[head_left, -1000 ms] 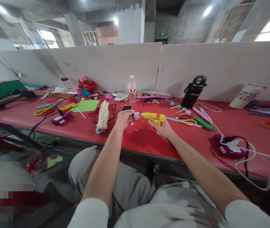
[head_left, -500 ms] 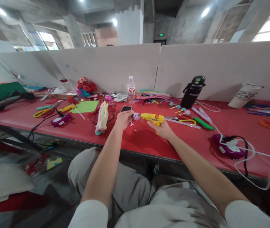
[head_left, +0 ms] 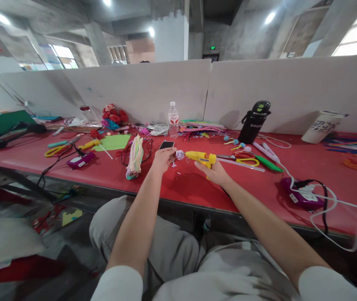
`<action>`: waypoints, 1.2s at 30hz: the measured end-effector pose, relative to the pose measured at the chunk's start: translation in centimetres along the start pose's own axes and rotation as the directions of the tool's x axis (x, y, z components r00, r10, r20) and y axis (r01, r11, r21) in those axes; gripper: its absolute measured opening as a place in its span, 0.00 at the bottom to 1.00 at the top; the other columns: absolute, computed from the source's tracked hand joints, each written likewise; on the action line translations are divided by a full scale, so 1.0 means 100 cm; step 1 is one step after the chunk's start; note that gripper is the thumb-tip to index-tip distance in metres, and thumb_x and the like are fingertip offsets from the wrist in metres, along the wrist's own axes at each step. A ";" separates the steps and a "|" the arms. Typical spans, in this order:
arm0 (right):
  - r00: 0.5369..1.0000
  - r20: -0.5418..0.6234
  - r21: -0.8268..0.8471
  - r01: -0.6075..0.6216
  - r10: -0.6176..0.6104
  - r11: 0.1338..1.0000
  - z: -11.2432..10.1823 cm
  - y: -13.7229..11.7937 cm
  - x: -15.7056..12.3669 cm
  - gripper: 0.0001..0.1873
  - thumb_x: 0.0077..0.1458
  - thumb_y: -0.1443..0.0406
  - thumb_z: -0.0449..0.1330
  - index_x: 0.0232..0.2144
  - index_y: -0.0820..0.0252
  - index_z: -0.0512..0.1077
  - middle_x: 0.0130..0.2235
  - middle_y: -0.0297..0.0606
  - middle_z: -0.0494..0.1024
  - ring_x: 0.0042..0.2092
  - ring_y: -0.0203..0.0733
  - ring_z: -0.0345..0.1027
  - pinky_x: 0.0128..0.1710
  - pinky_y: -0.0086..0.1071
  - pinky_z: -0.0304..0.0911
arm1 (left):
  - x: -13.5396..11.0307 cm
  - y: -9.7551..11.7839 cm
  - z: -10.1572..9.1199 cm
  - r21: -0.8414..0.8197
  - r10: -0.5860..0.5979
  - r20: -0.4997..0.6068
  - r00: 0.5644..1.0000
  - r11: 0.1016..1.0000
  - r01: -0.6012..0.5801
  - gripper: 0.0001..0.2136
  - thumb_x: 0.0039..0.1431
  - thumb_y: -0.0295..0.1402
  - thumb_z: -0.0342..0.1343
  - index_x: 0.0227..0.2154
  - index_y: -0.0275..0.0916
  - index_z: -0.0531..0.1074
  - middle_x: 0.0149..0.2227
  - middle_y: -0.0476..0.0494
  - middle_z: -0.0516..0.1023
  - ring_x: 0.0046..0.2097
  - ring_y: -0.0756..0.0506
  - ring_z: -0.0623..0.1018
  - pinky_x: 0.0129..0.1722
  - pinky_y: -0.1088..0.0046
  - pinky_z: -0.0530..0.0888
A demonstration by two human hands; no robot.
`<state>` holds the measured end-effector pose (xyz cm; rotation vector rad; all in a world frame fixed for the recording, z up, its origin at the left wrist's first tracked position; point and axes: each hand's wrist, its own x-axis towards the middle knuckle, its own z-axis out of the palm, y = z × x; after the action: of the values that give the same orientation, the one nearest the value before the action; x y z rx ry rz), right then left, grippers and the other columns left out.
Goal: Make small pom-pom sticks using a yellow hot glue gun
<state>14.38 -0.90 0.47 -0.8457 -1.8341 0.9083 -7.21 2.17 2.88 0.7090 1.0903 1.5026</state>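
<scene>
In my right hand [head_left: 213, 170] is a yellow glue gun [head_left: 200, 157], its nozzle pointing left. My left hand [head_left: 165, 159] pinches a small fluffy lilac pom-pom [head_left: 179, 155], and the nozzle tip is at the pom-pom's right side. Whether the tip touches it I cannot tell. Lilac scraps [head_left: 174, 164] lie on the red table below. Just behind my left hand lies a phone [head_left: 167, 145]. A bundle of pastel pipe cleaners [head_left: 135, 156] lies to the left.
Scissors with yellow handles [head_left: 247, 161] and a green pen-like tool [head_left: 269, 163] lie right of my right hand. A water bottle [head_left: 173, 120], a black flask [head_left: 253, 122] and a paper cup [head_left: 322, 128] stand behind. A purple power block [head_left: 302, 194] trails cables at the right.
Both hands hold nearly the same place, with the glue gun nozzle still at the pom-pom. The view has shifted very slightly.
</scene>
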 end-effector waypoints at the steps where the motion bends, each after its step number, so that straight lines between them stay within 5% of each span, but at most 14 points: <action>1: 1.000 0.002 -0.001 0.002 -0.002 1.000 0.000 0.000 0.000 0.22 0.56 0.50 0.59 0.48 0.55 0.75 0.44 0.38 0.80 0.48 0.50 0.73 0.48 0.43 0.69 | 0.000 0.000 0.000 0.000 0.000 -0.001 1.000 1.000 0.000 0.05 0.45 0.21 0.65 0.27 0.30 0.76 0.26 0.43 0.78 0.27 0.52 0.76 0.32 0.76 0.74; 15: 0.998 -0.046 -0.030 0.032 -0.034 0.999 0.000 -0.003 0.001 0.24 0.56 0.50 0.59 0.48 0.55 0.75 0.37 0.39 0.81 0.46 0.52 0.73 0.44 0.42 0.70 | 0.000 -0.001 0.000 -0.001 0.012 0.014 1.000 1.000 -0.012 0.07 0.42 0.21 0.66 0.27 0.30 0.76 0.27 0.43 0.78 0.27 0.52 0.75 0.32 0.76 0.74; 22: 0.995 -0.088 -0.107 -0.054 0.044 0.993 0.000 -0.004 -0.003 0.22 0.56 0.49 0.58 0.41 0.58 0.78 0.30 0.37 0.78 0.33 0.46 0.72 0.35 0.37 0.68 | 0.002 -0.003 -0.001 0.039 0.053 0.024 0.998 0.998 -0.053 0.10 0.39 0.24 0.68 0.28 0.30 0.77 0.26 0.44 0.77 0.28 0.51 0.75 0.30 0.75 0.73; 29: 0.980 -0.192 -0.191 -0.088 0.051 0.978 -0.021 0.006 0.005 0.24 0.55 0.49 0.58 0.43 0.60 0.76 0.37 0.39 0.80 0.36 0.45 0.71 0.37 0.35 0.66 | 0.001 0.003 -0.005 0.072 0.072 0.050 0.996 0.995 -0.075 0.09 0.41 0.25 0.68 0.28 0.30 0.77 0.28 0.42 0.78 0.29 0.50 0.77 0.33 0.74 0.73; 36: 0.954 -0.180 -0.578 -0.301 0.241 0.758 -0.063 0.039 0.015 0.16 0.49 0.54 0.63 0.30 0.62 0.72 0.25 0.34 0.71 0.25 0.36 0.62 0.26 0.31 0.57 | -0.002 0.016 -0.008 -0.003 0.087 0.112 0.990 0.996 -0.087 0.07 0.45 0.24 0.66 0.31 0.31 0.78 0.30 0.42 0.79 0.30 0.52 0.76 0.31 0.77 0.73</action>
<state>20.25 3.82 -0.13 -1.5601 -1.9694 0.4209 -8.53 1.77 4.10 0.8418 0.9870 1.5160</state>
